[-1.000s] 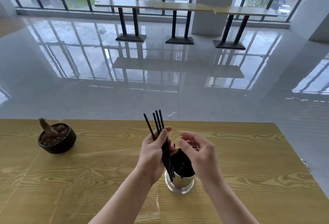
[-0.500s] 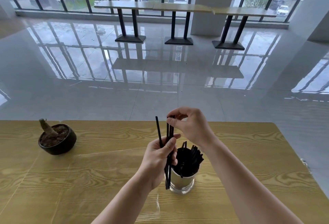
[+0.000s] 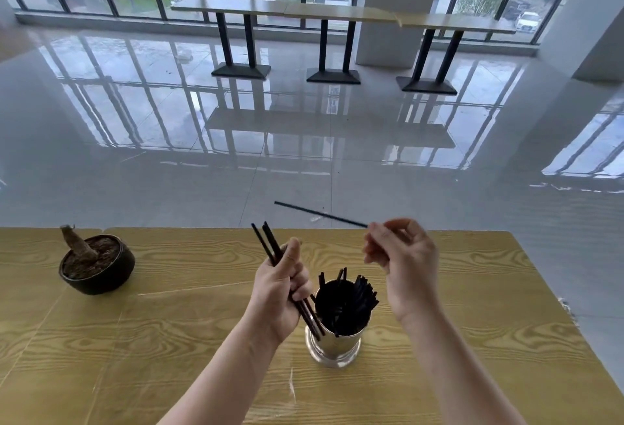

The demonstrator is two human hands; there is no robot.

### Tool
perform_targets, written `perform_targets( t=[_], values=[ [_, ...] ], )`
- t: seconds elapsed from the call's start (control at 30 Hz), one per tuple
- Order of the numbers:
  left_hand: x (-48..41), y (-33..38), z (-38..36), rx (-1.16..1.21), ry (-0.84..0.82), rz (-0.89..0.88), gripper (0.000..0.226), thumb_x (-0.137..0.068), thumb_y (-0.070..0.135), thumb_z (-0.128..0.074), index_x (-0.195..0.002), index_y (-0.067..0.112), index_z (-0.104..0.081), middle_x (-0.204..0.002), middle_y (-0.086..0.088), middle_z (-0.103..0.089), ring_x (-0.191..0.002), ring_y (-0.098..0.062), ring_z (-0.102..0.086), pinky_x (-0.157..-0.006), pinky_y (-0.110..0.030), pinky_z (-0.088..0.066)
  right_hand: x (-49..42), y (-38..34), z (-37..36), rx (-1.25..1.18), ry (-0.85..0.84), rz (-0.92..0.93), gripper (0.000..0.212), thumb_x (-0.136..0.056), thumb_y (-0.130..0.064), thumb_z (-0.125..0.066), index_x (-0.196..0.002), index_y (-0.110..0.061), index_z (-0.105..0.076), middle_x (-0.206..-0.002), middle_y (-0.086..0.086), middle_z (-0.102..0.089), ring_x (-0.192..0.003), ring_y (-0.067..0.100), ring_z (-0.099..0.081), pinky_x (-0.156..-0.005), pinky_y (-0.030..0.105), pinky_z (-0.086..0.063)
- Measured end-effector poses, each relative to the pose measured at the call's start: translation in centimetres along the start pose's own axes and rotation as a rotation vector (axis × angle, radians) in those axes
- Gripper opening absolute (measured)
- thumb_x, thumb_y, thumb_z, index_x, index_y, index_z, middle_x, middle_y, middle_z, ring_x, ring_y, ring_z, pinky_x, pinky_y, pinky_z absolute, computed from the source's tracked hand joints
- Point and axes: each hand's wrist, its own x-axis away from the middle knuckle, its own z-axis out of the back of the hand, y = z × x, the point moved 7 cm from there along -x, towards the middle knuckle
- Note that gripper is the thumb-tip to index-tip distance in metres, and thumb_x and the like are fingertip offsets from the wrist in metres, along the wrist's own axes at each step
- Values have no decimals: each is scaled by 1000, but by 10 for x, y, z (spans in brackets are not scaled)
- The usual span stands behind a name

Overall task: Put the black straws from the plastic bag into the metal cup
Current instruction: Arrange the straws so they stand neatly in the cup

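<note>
A shiny metal cup stands on the wooden table and holds several black straws. Just left of the cup, my left hand grips a small bundle of black straws, tilted up and to the left. Above and right of the cup, my right hand pinches one end of a single black straw, which points left and lies nearly level in the air. No plastic bag is in view.
A dark bowl-shaped pot with soil and a stub sits at the table's left. The table's far edge runs just behind my hands. Beyond lie a glossy tiled floor and high tables by the windows.
My right hand has pulled one straw out of the left hand's bundle and carried it up and to the right, turning it nearly level. The left hand's bundle has tilted further left.
</note>
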Motion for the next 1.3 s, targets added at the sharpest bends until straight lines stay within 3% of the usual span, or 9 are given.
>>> perform_targets(
  t=[0.13, 0.3, 0.5, 0.6, 0.7, 0.8, 1.0, 1.2, 1.3],
  values=[
    [-12, 5, -4, 119, 58, -14, 44, -80, 39, -72, -110, 9, -64, -60, 7, -33, -45, -5, -28, -36, -17, -28, 37, 48, -9, 64, -13, -114, 11, -84, -5, -77, -83, -7, -67, -77, 11, -74, -65, 19, -66, -57, 28, -55],
    [-18, 7, 4, 137, 146, -18, 30, -89, 37, -64, -97, 7, -67, -60, 3, -39, -46, -9, -37, -39, -22, -35, 51, 61, -15, 223, -8, -93, 14, -81, -5, -83, -77, -10, -71, -73, 12, -74, -62, 21, -70, -54, 28, -58],
    [-16, 4, 8, 247, 140, 27, 29, -102, 33, -51, -95, 7, -61, -87, -13, -73, -79, -28, -75, -71, -43, -61, 54, 64, -13, 331, -67, -84, 18, -79, -16, -85, -93, -19, -74, -89, 6, -78, -81, 20, -76, -69, 35, -63],
    [-16, 4, 6, 394, 148, 14, 29, -103, 34, -50, -94, 7, -57, -73, -8, -65, -62, -21, -67, -65, -38, -61, 63, 78, -17, 158, -174, -234, 43, -76, -22, -84, -116, -21, -70, -108, 10, -76, -96, 26, -76, -81, 39, -63],
    [-17, 1, 7, 437, 185, 27, 26, -102, 35, -49, -92, 12, -51, -65, -1, -50, -51, -12, -46, -55, -27, -52, 72, 82, -24, 62, -198, -247, 57, -70, -13, -87, -123, -13, -67, -99, 14, -78, -87, 31, -77, -75, 35, -62],
    [-16, -7, 9, 434, 219, 59, 23, -103, 32, -50, -92, 12, -48, -65, -1, -46, -54, -12, -40, -59, -28, -49, 69, 78, -23, 63, -66, -188, 44, -72, -2, -86, -114, -10, -72, -91, 12, -80, -81, 30, -78, -75, 32, -63],
    [-8, -20, 2, 435, 252, 82, 29, -104, 32, -49, -85, 10, -51, -71, -5, -53, -67, -21, -60, -76, -39, -53, 59, 64, -20, 74, 100, -43, 33, -74, 0, -86, -100, -20, -79, -94, 8, -80, -86, 25, -78, -77, 36, -63],
    [1, -28, -11, 457, 262, 155, 34, -100, 37, -55, -88, 5, -56, -64, -6, -67, -57, -20, -72, -49, -28, -57, 57, 56, -27, -102, 97, 31, 24, -71, -8, -84, -94, -15, -81, -92, 14, -79, -76, 27, -77, -71, 29, -62],
    [4, -36, -15, 418, 262, 176, 34, -99, 35, -57, -91, 2, -60, -64, -9, -69, -50, -19, -65, -53, -27, -55, 56, 49, -29, -75, 68, 80, 23, -75, -12, -81, -98, -16, -81, -97, 11, -80, -77, 25, -76, -73, 33, -63]
  ],
)
